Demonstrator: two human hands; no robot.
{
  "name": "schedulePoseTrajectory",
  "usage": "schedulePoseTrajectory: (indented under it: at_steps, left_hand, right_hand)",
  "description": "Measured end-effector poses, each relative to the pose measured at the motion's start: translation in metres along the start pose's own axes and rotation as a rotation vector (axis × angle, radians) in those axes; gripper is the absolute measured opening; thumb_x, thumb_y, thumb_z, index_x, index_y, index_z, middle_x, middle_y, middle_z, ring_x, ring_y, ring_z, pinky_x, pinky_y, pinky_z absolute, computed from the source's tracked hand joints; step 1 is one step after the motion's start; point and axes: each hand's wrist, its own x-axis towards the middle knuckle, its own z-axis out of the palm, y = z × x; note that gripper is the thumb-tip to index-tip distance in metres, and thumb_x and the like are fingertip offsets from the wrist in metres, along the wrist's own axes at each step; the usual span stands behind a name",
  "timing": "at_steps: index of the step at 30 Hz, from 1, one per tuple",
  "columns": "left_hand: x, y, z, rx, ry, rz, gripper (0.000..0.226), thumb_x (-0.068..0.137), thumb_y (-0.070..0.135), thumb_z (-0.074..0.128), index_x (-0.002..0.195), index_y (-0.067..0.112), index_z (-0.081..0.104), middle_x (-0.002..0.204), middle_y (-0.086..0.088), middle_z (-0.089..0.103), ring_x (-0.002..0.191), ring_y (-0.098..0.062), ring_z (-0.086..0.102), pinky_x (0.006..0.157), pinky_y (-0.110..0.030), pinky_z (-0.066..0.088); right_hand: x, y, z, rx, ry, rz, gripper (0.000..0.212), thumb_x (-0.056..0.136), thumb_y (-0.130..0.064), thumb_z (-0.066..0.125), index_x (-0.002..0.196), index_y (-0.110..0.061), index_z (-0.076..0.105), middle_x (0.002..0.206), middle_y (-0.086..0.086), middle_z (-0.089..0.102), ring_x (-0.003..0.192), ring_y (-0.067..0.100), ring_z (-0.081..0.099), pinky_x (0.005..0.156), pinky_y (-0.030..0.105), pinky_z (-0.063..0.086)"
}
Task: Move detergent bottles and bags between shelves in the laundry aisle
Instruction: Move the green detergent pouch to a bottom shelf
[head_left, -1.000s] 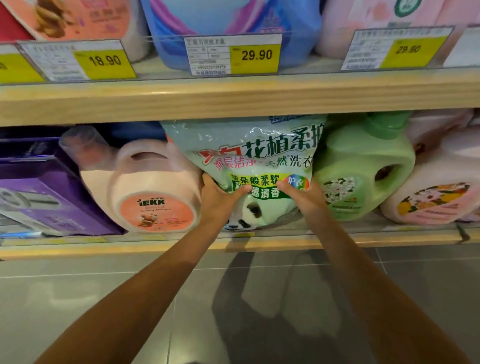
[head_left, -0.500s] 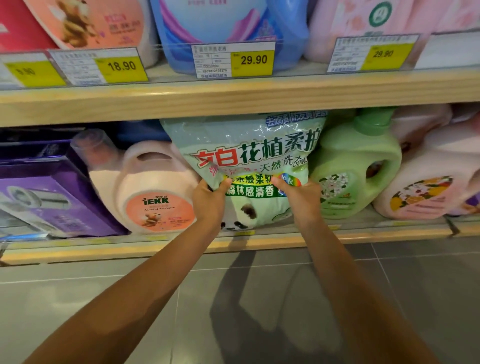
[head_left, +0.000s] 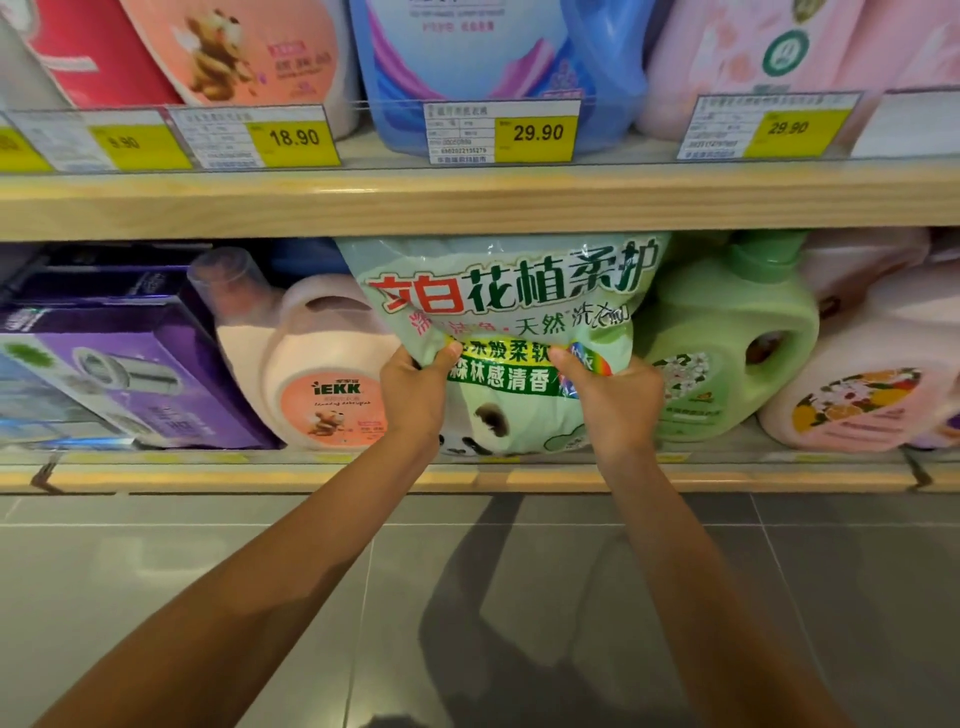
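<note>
Both hands on the green detergent bag (head_left: 511, 312); left hand (head_left: 415, 395) grips its lower-left side, thumb hooked over the front; right hand (head_left: 610, 400) grips the lower-right side the same way, fingers behind the bag and hidden. Bag stands on the lower shelf (head_left: 727, 480), top tucked under the upper shelf edge (head_left: 467, 200); wedged between the peach IEKK bottle (head_left: 322, 364) on its left and the green bottle (head_left: 727, 353) on its right, touching both. Purple box (head_left: 119, 364) further left; pink bottle (head_left: 872, 384) further right. Upper shelf carries a blue bag (head_left: 493, 57), pink bags either side; yellow price tags (head_left: 537, 134) along its rail. Grey tile floor (head_left: 156, 571) below.
</note>
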Motion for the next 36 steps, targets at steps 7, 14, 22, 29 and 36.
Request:
schedulePoseTrajectory:
  at_steps: [7,14,22,29,36]
  left_hand:
    - [-0.031,0.005,-0.012,0.017,-0.079,-0.024,0.011,0.084,0.018,0.07,0.094,0.02,0.067,0.093,0.001,0.072,0.09,-0.018,0.068,0.081,-0.032,0.054]
    - [-0.069,-0.017,-0.019,-0.021,-0.114,-0.165,0.016,0.086,0.013,0.067,0.102,0.012,0.069,0.097,-0.002,0.072,0.095,-0.022,0.069,0.093,-0.039,0.054]
    - [-0.132,0.036,-0.033,0.071,-0.158,-0.345,0.015,0.087,0.013,0.067,0.102,0.013,0.069,0.102,-0.004,0.072,0.102,-0.026,0.067,0.097,-0.042,0.051]
    - [-0.225,0.098,-0.062,0.2,-0.109,-0.527,0.008,0.086,0.014,0.068,0.092,0.019,0.068,0.096,-0.002,0.07,0.074,-0.007,0.066,0.06,-0.016,0.055]
    - [-0.325,0.226,-0.083,0.191,-0.059,-0.601,0.007,0.085,0.013,0.069,0.085,0.02,0.068,0.09,-0.002,0.07,0.077,-0.014,0.068,0.064,-0.026,0.054]
  right_hand:
    - [-0.021,-0.017,-0.019,0.062,0.03,0.152,0.035,0.065,-0.035,0.084,0.067,-0.023,0.052,0.066,-0.008,0.057,0.059,0.003,0.055,0.047,0.014,0.041]
    - [-0.051,0.003,-0.048,0.092,0.033,0.297,0.032,0.065,-0.028,0.086,0.075,-0.017,0.058,0.077,0.0,0.065,0.067,0.012,0.061,0.061,0.024,0.048]
    - [-0.097,-0.037,-0.097,0.037,0.055,0.528,0.039,0.063,-0.034,0.086,0.081,-0.01,0.061,0.088,0.008,0.068,0.075,0.017,0.065,0.073,0.033,0.055]
    - [-0.17,-0.094,-0.154,-0.069,0.047,0.705,0.034,0.063,-0.03,0.087,0.07,-0.017,0.057,0.087,0.012,0.069,0.082,0.026,0.068,0.081,0.041,0.057]
    - [-0.244,-0.221,-0.223,-0.075,-0.012,0.747,0.03,0.066,-0.027,0.086,0.074,-0.012,0.061,0.087,0.014,0.071,0.09,0.033,0.07,0.084,0.047,0.057]
